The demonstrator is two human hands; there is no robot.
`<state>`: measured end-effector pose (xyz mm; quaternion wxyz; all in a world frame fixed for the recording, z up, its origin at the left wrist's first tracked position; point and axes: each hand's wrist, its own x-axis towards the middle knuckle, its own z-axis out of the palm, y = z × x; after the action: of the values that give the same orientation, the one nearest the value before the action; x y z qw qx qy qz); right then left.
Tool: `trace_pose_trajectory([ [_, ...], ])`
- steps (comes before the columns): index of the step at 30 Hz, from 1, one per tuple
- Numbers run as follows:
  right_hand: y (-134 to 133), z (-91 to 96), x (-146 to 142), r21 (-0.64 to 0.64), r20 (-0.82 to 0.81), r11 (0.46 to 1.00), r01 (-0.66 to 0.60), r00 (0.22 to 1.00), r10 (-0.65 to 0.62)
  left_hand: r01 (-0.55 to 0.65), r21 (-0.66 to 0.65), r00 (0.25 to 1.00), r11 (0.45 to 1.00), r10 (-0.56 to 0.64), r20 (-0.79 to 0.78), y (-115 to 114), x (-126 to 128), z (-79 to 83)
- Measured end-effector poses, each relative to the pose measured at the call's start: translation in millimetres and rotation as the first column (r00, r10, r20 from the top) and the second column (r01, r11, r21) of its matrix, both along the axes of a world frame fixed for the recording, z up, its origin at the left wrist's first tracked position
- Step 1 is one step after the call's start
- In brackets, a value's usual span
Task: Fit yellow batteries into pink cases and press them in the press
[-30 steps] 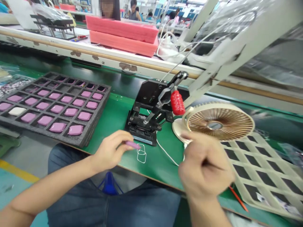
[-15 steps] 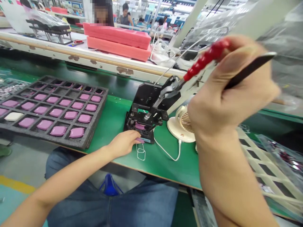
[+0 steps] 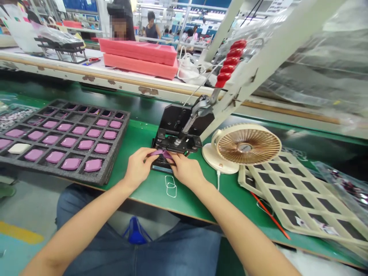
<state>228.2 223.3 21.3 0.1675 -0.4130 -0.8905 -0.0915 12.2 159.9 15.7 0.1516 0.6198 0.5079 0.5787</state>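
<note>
A mauve pad [image 3: 161, 153] lies pinched between the fingers of the left hand [image 3: 138, 166] and right hand [image 3: 186, 172], which meet at the near edge of a black metal toggle press [image 3: 175, 132], its red ribbed handle [image 3: 228, 63] raised toward the far right. To the left, a dark foam tray [image 3: 115, 132] holds rows of matching pads [image 3: 93, 165]; to the right, a cream fan [image 3: 247, 146] stands beside a cream lattice rack [image 3: 299, 199] on the green bench mat [image 3: 195, 203].

Bare left hand [image 3: 138, 167] and right hand [image 3: 186, 172], slim bare forearms [image 3: 77, 226] — and below them, faded blue denim jeans [image 3: 86, 207] with a darker centre seam [image 3: 135, 260].
</note>
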Motion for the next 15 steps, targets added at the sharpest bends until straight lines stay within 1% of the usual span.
trace_pose_trajectory([
  [2,7,2.2,2,-0.039,0.013,0.999,-0.009,1.000,0.010,-0.029,0.052,0.998,0.998,0.031,-0.049,-3,0,3.2],
  [4,5,2.7,5,-0.048,-0.009,0.999,-0.027,1.000,0.026,-0.057,0.108,0.992,0.993,0.068,-0.102,-8,-2,5.5],
  [6,-5,2.2,12,-0.044,-0.043,0.998,-0.049,0.998,0.047,-0.062,0.157,0.981,0.986,0.089,-0.173,-12,-2,6.2],
  [8,-22,2.0,22,-0.014,-0.095,0.997,-0.078,0.993,0.076,-0.015,0.180,0.958,0.984,0.066,-0.280,-13,0,5.5],
  [10,-41,2.5,36,0.056,-0.186,0.993,-0.100,0.977,0.109,0.067,0.162,0.915,0.985,0.004,-0.403,-7,6,4.2],
  [12,-59,2.9,51,0.120,-0.288,0.988,-0.095,0.949,0.127,0.132,0.110,0.861,0.985,-0.059,-0.506,4,14,3.4],
  [13,-67,3.0,58,0.130,-0.331,0.988,-0.087,0.935,0.126,0.150,0.081,0.835,0.985,-0.082,-0.545,11,18,3.2],
  [15,-80,3.2,69,0.104,-0.387,0.992,-0.079,0.915,0.113,0.169,0.027,0.789,0.985,-0.119,-0.603,25,25,3.3],
])
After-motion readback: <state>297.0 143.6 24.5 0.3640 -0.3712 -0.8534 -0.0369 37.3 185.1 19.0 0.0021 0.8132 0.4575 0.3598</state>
